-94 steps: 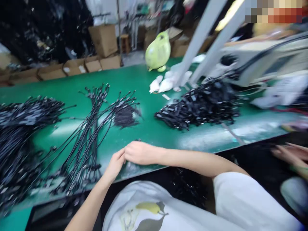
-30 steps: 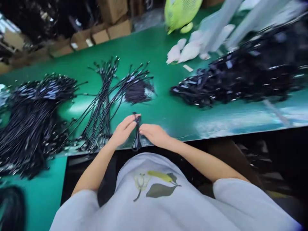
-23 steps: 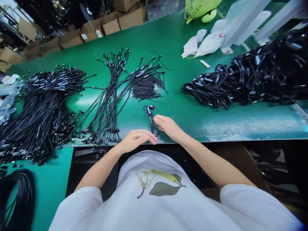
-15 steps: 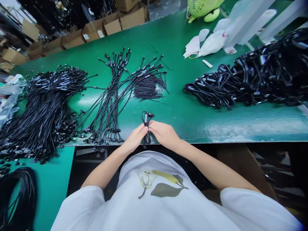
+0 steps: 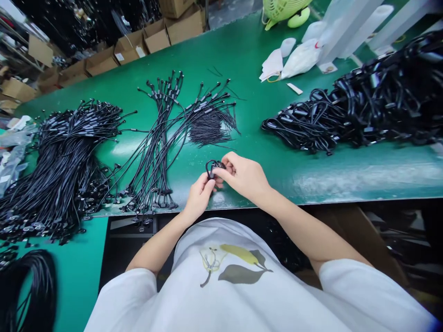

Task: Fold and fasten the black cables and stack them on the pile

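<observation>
Both hands are together over the green bench mat (image 5: 277, 180), just above its near edge. My left hand (image 5: 199, 198) and my right hand (image 5: 244, 175) pinch a short black cable (image 5: 212, 168), bent into a small loop. Part of it is hidden by my fingers. To the left of my hands lies a long bundle of black cables with small connectors (image 5: 159, 143), and a fan of thin black wire ends (image 5: 211, 129) sits just beyond them. A larger heap of black cables (image 5: 65, 170) spreads further left. At the right lies a pile of looped black cables (image 5: 353, 110).
Several white bags (image 5: 290, 62) and a lime-green fan (image 5: 285, 9) stand at the far side of the bench, near white posts (image 5: 356, 27). Cardboard boxes (image 5: 131, 50) line the back. A coil of black cable (image 5: 31, 290) lies at the lower left.
My view has swung from a tilted angle to a steadier one facing the bench. My hands have come together, and the short cable has gone from hanging straight to bent in a small loop.
</observation>
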### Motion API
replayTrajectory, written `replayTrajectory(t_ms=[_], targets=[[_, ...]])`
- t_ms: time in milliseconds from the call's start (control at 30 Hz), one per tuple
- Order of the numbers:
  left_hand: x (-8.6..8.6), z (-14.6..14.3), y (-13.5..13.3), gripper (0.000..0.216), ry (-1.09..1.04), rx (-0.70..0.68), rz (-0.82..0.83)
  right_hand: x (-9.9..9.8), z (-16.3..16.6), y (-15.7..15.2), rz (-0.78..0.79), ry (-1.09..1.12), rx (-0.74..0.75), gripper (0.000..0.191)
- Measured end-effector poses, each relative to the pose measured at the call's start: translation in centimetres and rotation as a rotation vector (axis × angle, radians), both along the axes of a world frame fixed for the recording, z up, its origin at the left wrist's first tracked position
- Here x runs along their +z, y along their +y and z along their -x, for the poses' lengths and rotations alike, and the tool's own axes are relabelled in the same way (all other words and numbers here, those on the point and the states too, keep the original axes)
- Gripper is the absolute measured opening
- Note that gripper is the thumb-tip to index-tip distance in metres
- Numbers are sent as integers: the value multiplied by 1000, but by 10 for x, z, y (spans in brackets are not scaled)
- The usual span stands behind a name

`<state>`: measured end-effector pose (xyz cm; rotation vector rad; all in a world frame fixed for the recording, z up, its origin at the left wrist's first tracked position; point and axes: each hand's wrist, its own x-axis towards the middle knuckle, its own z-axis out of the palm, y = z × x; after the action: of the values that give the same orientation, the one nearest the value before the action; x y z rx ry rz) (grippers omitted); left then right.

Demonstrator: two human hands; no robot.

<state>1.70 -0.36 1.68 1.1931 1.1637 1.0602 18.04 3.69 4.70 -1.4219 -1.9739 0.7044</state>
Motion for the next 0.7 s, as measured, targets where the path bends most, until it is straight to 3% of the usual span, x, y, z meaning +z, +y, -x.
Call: replayTrajectory(t_ms=[133, 267, 333, 467, 567, 700], targets=[[5, -1, 2, 37, -240, -7, 210, -7, 5, 3, -195, 0, 188, 22], [15, 4, -3, 44, -365, -212, 390, -14, -1, 8, -289, 105, 289, 26], [20, 5, -7, 49, -426, -290, 441, -13, -5, 9, -215, 223, 304, 28], [25, 2, -10, 43, -445, -341, 512, -10, -7, 3, 140, 558, 429, 30], [22, -2, -11, 41, -405, -298, 508, -13, -4, -5, 321, 802, 382, 26], [14, -4, -14, 48, -386, -280, 442, -18, -2, -8, 403, 1087, 271, 21]])
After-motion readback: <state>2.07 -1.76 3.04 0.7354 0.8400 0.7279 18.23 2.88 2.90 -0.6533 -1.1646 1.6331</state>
